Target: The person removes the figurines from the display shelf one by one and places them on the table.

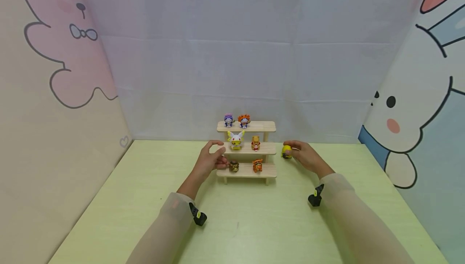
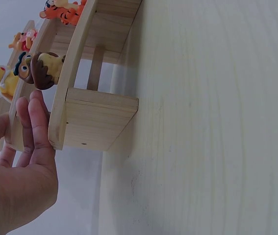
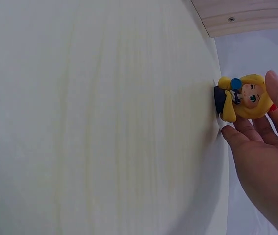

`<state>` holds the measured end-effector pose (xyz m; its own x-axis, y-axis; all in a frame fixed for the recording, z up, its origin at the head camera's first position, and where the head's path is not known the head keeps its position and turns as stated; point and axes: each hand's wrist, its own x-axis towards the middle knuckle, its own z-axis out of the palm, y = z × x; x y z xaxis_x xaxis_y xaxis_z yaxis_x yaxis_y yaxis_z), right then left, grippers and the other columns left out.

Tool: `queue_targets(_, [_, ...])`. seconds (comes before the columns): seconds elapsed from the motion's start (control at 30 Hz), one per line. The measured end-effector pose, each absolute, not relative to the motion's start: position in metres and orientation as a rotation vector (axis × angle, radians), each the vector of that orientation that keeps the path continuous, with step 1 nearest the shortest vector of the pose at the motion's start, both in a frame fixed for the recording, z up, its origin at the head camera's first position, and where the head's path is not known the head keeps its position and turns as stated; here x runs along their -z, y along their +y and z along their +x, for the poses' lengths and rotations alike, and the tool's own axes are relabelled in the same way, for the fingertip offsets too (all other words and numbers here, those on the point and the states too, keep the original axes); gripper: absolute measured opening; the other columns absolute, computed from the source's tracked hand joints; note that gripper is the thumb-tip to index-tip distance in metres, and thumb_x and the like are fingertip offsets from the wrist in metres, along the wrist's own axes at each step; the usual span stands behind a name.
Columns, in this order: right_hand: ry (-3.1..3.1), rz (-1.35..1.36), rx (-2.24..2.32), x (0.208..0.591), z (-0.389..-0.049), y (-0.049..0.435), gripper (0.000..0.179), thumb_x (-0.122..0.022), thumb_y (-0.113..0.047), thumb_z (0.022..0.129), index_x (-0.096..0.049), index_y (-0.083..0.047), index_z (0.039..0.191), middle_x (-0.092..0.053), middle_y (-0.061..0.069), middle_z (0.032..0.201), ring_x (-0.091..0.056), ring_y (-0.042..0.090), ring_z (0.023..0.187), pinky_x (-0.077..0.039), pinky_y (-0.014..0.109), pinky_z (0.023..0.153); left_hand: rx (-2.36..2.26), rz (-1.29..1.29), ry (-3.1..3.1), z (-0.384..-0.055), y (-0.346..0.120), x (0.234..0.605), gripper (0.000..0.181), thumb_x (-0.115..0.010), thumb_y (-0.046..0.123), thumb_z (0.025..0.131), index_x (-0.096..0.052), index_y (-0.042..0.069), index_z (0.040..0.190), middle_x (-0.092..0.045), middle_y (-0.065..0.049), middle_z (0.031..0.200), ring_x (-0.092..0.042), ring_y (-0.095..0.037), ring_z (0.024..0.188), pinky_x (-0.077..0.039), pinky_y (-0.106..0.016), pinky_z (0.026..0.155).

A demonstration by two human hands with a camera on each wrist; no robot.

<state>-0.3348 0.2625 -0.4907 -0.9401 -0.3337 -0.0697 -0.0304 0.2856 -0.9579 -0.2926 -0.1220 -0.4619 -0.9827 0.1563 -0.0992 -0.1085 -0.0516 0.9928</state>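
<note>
A small three-tier wooden shelf stands on the table with toy figurines on its steps. At its left end is my left hand, with fingers loosely bent and nothing in them. Its fingertips reach in over the bottom step, right by a brown owl figurine. To the right of the shelf, my right hand holds a yellow-haired girl figurine by the head, thumb on one side and fingers behind. The figurine's dark base is close to the tabletop.
An orange tiger figurine shares the bottom step. On the middle step are a white-and-yellow long-eared figurine and a bear figurine. A purple-topped figurine and an orange-maned one stand on top. A pale curtain hangs behind.
</note>
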Motion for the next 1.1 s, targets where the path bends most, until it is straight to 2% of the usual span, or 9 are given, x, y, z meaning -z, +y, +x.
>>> queue_targets(0.23, [2.241, -0.345, 1.756, 0.484, -0.333, 0.266, 0.056, -0.056, -0.01, 0.107, -0.034, 0.007, 0.156, -0.029, 0.028, 0.163, -0.032, 0.044, 0.148, -0.025, 0.057, 0.124, -2.151, 0.049, 2.036, -0.294, -0.122, 0.463, 0.034, -0.062, 0.022, 0.106, -0.052, 0.014, 0.138, -0.067, -0.007, 0.071, -0.069, -0.018, 0.064, -0.063, -0.03, 0.063])
queue_targets(0.4, [2.206, -0.351, 1.778, 0.48, -0.334, 0.267, 0.058, -0.057, -0.011, 0.107, -0.031, 0.006, 0.157, -0.027, 0.026, 0.164, -0.027, 0.044, 0.151, -0.02, 0.058, 0.125, -2.148, 0.049, 2.034, -0.294, -0.122, 0.464, 0.035, -0.062, 0.023, 0.106, -0.052, 0.014, 0.138, -0.067, -0.007, 0.071, -0.069, -0.018, 0.064, -0.063, -0.03, 0.063])
queue_targets(0.87, [2.216, -0.394, 1.769, 0.463, -0.336, 0.267, 0.058, -0.054, -0.014, 0.109, -0.029, 0.006, 0.158, -0.025, 0.026, 0.166, -0.024, 0.045, 0.153, -0.015, 0.059, 0.126, -2.147, 0.063, 2.044, -0.293, -0.122, 0.462, 0.034, -0.061, 0.023, 0.107, -0.051, 0.013, 0.138, -0.067, -0.007, 0.071, -0.069, -0.018, 0.064, -0.063, -0.033, 0.066])
queue_targets(1.1, [2.202, -0.41, 1.782, 0.452, -0.338, 0.265, 0.06, -0.056, -0.013, 0.108, -0.029, 0.006, 0.158, -0.025, 0.025, 0.166, -0.025, 0.045, 0.153, -0.018, 0.057, 0.126, -2.15, 0.066, 2.041, -0.292, -0.122, 0.461, 0.035, -0.061, 0.023, 0.107, -0.051, 0.013, 0.138, -0.067, -0.007, 0.072, -0.069, -0.018, 0.064, -0.063, -0.033, 0.065])
